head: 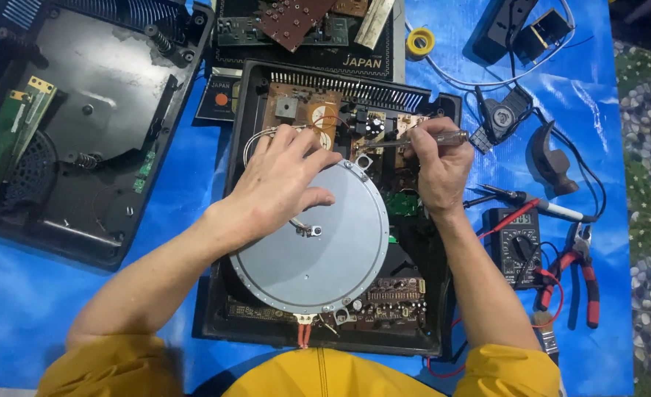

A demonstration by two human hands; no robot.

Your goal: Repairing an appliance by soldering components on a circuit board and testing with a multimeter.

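- Far left I see a detached black housing cover lying inside-up on the blue sheet, with a green circuit strip at its left edge; it lies apart from both hands.
- My left hand lies spread, fingers apart and gripping nothing, on the far-left rim of the round grey plate, pressing it flat inside the opened black appliance base.
- I judge that steady downward pressure matters here: the plate should not turn or tip while the tool works beside it.
- My right hand is closed around 1 screwdriver, its tip pointing left to the plate's far edge, near a small bracket by the brown circuit board.
- I would keep the shaft in line with the fastener and clear of the nearby wiring.
- Right of the base lie a black multimeter and red-handled pliers, untouched.
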